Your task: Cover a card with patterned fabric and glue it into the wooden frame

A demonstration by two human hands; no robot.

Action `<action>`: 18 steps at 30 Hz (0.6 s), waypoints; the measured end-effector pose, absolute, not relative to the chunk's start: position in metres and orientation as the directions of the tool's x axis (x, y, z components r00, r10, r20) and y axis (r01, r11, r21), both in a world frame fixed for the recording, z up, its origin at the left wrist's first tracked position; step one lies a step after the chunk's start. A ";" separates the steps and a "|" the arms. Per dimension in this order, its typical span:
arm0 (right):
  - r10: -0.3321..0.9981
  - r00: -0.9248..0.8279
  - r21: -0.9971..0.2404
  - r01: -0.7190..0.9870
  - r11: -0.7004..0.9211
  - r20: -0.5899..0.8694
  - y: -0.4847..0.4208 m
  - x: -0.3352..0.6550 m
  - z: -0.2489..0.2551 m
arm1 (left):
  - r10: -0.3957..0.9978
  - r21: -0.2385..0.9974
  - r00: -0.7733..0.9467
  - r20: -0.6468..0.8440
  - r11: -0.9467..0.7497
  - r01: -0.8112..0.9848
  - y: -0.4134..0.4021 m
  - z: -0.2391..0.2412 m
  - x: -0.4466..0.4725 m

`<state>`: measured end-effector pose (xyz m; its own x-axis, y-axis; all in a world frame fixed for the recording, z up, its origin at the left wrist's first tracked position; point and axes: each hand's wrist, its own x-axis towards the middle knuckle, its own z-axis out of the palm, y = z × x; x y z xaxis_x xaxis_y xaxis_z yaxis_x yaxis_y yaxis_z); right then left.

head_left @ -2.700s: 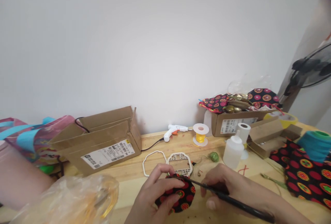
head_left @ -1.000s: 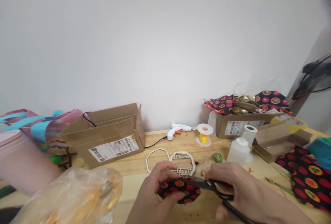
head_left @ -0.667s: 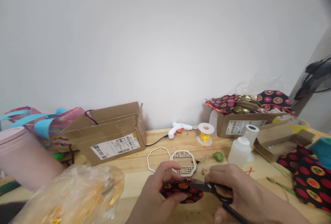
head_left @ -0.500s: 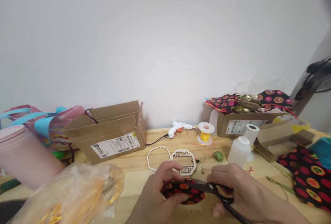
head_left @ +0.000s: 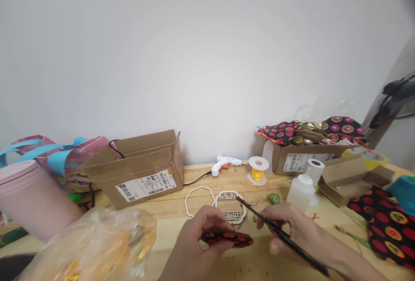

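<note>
My left hand (head_left: 197, 240) pinches a small rounded piece of patterned fabric (head_left: 228, 237), black with red and orange motifs, between thumb and fingers. It is seen nearly edge-on, tilted above the table. Black scissors (head_left: 275, 229) are in my right hand (head_left: 298, 229), turned on edge, with their tip pointing up and left past the fabric, apart from it. How far the blades are open cannot be made out. Behind my hands lie a pale lattice frame (head_left: 241, 218) and a plain scalloped outline frame (head_left: 186, 201). A small green ball of thread (head_left: 273, 198) lies to their right.
At the back stand a glue gun (head_left: 223, 163), a spool of yellow cord (head_left: 258, 172) and two cardboard boxes (head_left: 142, 166). A white bottle (head_left: 300, 190) is near my right hand. A plastic bag (head_left: 97, 242) lies left; more patterned fabric (head_left: 385, 225) lies right.
The scissors have come away from the fabric and turned on edge, their tip now higher. My left hand has tilted the fabric flatter to my view.
</note>
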<state>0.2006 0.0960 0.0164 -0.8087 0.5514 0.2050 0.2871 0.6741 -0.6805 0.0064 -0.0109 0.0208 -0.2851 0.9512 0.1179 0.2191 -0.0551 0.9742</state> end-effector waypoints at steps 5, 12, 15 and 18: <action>0.533 -0.814 -0.736 0.213 0.642 0.229 0.095 0.204 0.015 | 0.957 0.965 -0.272 0.099 -0.026 0.262 -0.009 0.018 0.002; 0.502 -0.824 -0.524 0.315 0.792 0.263 0.082 0.196 0.034 | 0.948 0.978 -0.302 0.098 -0.036 0.204 -0.008 0.018 0.005; 0.495 -0.837 -0.481 0.342 0.807 0.235 0.079 0.194 0.036 | 0.939 0.972 -0.323 0.121 -0.045 0.232 -0.008 0.020 0.005; 0.494 -0.841 -0.466 0.354 0.811 0.220 0.080 0.194 0.035 | 0.948 0.959 -0.293 0.128 -0.043 0.280 -0.008 0.020 0.003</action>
<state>0.1941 0.0803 0.0351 -0.8409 0.4943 0.2202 0.3544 0.8106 -0.4661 0.0034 -0.0079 0.0199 -0.2928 0.9476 0.1276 0.2804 -0.0425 0.9589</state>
